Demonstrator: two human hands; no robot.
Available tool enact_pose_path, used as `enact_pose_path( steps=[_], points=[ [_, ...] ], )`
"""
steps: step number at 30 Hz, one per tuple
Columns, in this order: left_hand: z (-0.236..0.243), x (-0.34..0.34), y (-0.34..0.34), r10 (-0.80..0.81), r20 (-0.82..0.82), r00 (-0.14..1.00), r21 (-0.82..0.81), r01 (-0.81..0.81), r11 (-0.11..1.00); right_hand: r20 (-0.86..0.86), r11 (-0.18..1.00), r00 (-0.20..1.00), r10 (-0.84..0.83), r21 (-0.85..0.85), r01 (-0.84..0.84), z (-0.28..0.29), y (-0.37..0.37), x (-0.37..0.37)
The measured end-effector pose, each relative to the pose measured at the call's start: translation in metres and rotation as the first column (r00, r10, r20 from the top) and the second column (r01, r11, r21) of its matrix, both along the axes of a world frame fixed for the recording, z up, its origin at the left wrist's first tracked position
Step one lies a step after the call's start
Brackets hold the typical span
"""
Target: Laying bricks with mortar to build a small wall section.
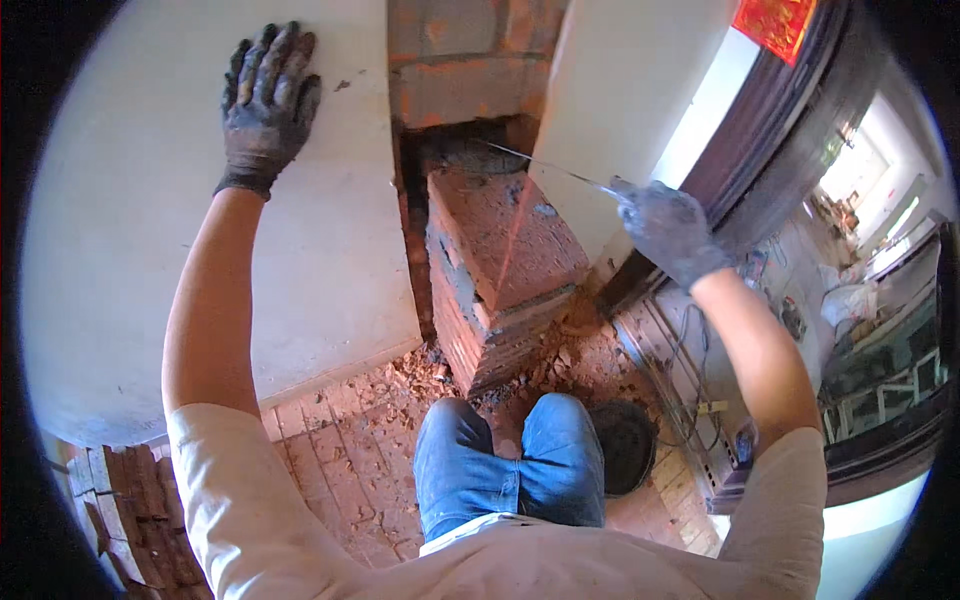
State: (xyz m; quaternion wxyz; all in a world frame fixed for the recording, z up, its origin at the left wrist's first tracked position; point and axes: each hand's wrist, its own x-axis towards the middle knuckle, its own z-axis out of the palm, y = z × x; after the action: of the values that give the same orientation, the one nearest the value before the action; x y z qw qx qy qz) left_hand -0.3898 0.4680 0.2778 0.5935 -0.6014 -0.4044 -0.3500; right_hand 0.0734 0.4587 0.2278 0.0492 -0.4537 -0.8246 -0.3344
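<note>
My left hand (265, 110), in a dirty dark work glove, lies with stretched fingers against the white wall (320, 220). My right hand (668, 225), gloved too, is closed round the handle of a thin metal tool, apparently a trowel (565, 171) seen edge-on. Its blade points left over the back of a low red brick pier (510, 235). This pier juts out of a gap between two white wall faces. Grey mortar (470, 155) shows behind its top, under the blockwork (470, 90). Whether the blade touches the mortar, I cannot tell.
Brick rubble (400, 390) covers the floor round the pier's foot. A black bucket (622, 445) stands right of my knees. Stacked bricks (125, 510) are at the lower left. A dark door frame (745, 140) and cables (690, 330) are on the right.
</note>
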Motion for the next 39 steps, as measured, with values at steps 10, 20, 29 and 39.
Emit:
enact_pose_path(
  steps=[10, 20, 29, 39],
  points=[
    [-0.026, -0.006, -0.005, 0.058, 0.246, 0.968, 0.125, -0.091, 0.988, 0.357, 0.995, 0.933, 0.040, -0.102, -0.004, 0.127, 0.041, -0.053],
    [-0.052, -0.021, -0.015, 0.039, 0.190, 0.981, 0.040, -0.048, 0.998, 0.362, 0.961, 0.932, 0.004, -0.259, 0.096, 0.179, 0.075, -0.128],
    [-0.048, -0.013, -0.024, 0.070, 0.197, 0.978, 0.014, -0.074, 0.997, 0.393, 0.941, 0.919, 0.024, -0.321, 0.112, 0.215, 0.058, -0.142],
    [-0.050, -0.013, -0.021, 0.041, 0.195, 0.980, 0.058, -0.053, 0.997, 0.318, 0.981, 0.945, 0.076, -0.195, -0.013, 0.178, 0.037, -0.134]
  ],
)
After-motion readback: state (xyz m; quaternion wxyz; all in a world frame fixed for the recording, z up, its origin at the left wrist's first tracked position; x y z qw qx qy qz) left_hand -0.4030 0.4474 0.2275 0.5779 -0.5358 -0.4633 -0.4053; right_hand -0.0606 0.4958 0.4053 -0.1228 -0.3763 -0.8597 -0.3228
